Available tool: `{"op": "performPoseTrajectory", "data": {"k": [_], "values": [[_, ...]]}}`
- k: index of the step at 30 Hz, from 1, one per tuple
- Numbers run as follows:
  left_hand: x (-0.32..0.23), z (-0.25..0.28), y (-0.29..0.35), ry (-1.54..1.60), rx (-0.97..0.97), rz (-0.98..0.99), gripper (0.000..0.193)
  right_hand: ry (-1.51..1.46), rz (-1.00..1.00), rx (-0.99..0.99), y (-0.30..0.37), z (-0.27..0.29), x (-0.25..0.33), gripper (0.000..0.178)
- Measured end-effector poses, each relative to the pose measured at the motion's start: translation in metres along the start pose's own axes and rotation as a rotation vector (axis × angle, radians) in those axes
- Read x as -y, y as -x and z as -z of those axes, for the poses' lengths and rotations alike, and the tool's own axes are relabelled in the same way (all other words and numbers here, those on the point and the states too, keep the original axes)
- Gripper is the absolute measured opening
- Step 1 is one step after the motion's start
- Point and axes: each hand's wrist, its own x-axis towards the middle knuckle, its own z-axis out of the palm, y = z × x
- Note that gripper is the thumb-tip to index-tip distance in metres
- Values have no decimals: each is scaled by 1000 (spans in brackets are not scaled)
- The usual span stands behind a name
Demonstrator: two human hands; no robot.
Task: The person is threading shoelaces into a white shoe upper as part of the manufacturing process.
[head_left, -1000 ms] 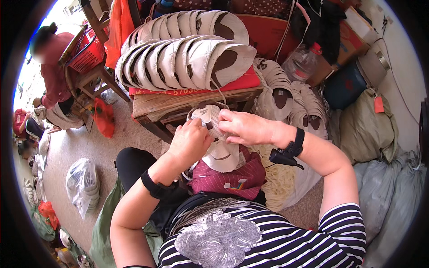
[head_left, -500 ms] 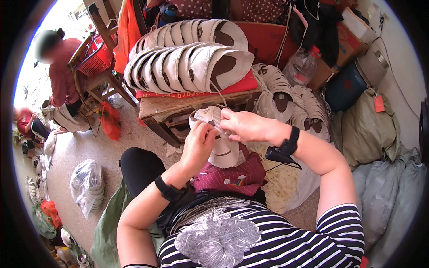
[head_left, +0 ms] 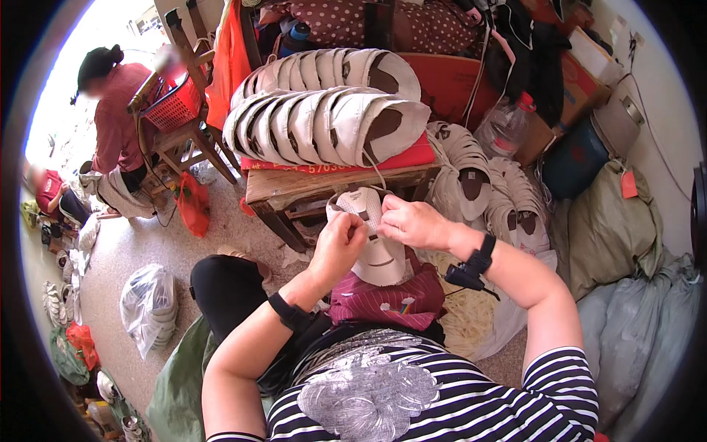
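A pale shoe upper [head_left: 381, 264] lies over my lap on maroon striped cloth [head_left: 390, 302], its perforated tongue toward the bench. My left hand [head_left: 339, 247] is closed at the upper's left side, fingertips pinched together. Facing it across the tongue, my right hand [head_left: 416, 223] is closed in a pinch too. Whatever thin thing the fingertips grip is too small to make out. A light cord [head_left: 375, 171] hangs from the stacked uppers toward the tongue, near my right hand.
Two rows of nested shoe uppers [head_left: 317, 129] sit on a wooden bench [head_left: 269, 186] ahead. More uppers [head_left: 464, 173] stand right of it. A bag of pale strips [head_left: 468, 324] is by my right thigh, and a clear plastic bag [head_left: 149, 306] lies left. Another person [head_left: 121, 110] sits far left.
My hands have drawn slightly apart over the upper, the left one lifting off its middle. The whole view has shifted a little, and the far-left person's head has turned.
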Motion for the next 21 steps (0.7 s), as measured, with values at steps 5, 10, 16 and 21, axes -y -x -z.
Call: {"op": "performPoseTrajectory", "data": {"k": [5,10,16,21], "values": [[9,-1,3,98,3,-73,7,-266,-138,-142,-5,-17,-10,18],[-22,16,10,283,83,-51,7,-961,-441,-177,-32,31,60,15],[-10,20,-2,623,-1,164,8,-832,-460,-198,-39,21,56,8],[3,-9,-11,664,-53,121,24,-1073,-496,-193,-32,8,57,16]]}}
